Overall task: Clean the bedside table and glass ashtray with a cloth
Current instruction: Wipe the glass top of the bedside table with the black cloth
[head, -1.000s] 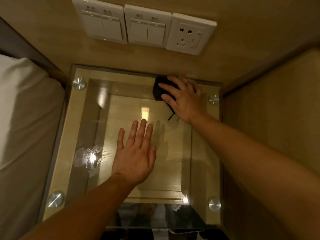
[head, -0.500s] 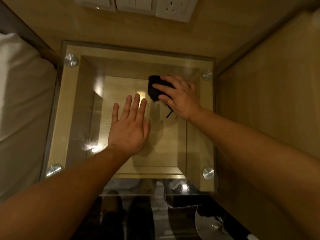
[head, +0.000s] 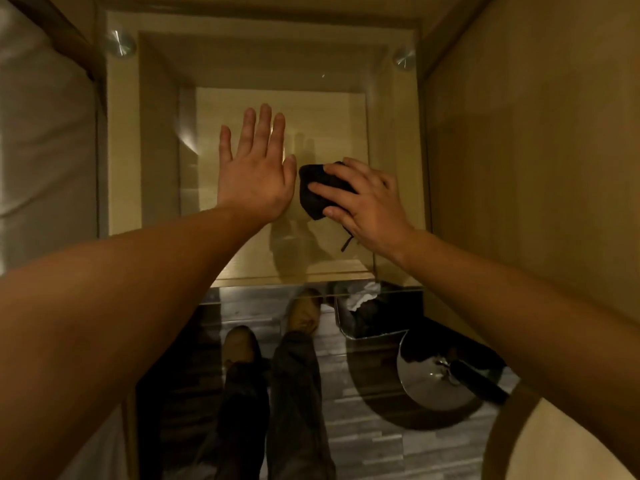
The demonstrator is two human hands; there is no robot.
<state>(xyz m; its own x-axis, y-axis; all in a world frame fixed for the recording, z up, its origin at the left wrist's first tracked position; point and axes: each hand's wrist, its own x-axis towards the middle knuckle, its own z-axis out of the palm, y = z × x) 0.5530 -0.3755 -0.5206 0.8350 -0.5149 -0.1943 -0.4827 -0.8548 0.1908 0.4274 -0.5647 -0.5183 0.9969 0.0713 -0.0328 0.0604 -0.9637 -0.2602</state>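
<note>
The bedside table (head: 121,168) has a glass top over a light wood frame, with round metal studs at its corners. My left hand (head: 254,171) lies flat on the glass near the middle, fingers straight and together. Just to its right, my right hand (head: 367,202) presses a small black cloth (head: 313,195) against the glass, fingers spread over it and the thumb along its near edge. A dark cord of the cloth trails under my right wrist. No glass ashtray is in view.
A bed with pale linen (head: 41,140) borders the table on the left. A wooden panel (head: 519,150) rises on the right. Below the table's front edge are the striped floor, my legs and shoes (head: 277,358), and a shiny round metal base (head: 436,379).
My right hand has dragged the cloth from the far right corner toward the near middle, next to my left hand. The view has tilted down, hiding the wall switches.
</note>
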